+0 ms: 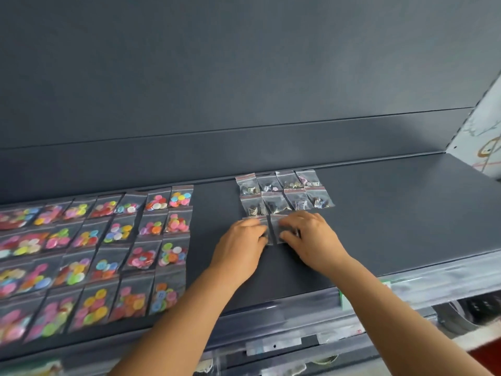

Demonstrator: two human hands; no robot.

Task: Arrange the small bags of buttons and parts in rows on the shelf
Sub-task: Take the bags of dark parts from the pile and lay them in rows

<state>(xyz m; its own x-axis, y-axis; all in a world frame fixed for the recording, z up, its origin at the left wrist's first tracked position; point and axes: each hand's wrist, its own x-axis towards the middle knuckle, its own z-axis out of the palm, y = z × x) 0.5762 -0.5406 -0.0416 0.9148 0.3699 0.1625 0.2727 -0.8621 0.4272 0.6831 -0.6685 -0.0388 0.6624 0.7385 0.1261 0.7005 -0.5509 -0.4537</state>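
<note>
Bags of coloured buttons (113, 248) fill the left half of the frame, laid flat in tidy rows on the dark grey shelf (393, 213). Near the centre, slightly right, we see two rows of small bags of metal parts (284, 192), four in each row, edges touching. Just below them our left hand (241, 248) and right hand (311, 240) work side by side. The left hand's fingers curl down onto one clear bag (267, 230) and the right hand's fingers curl over the neighbouring bag (278, 226); both bags lie on the shelf at the start of a third row. Motion blur keeps us from telling whether either bag is pinched or merely pressed flat. Clear plastic strips (433, 280) run along the shelf's front edge at lower right.
</note>
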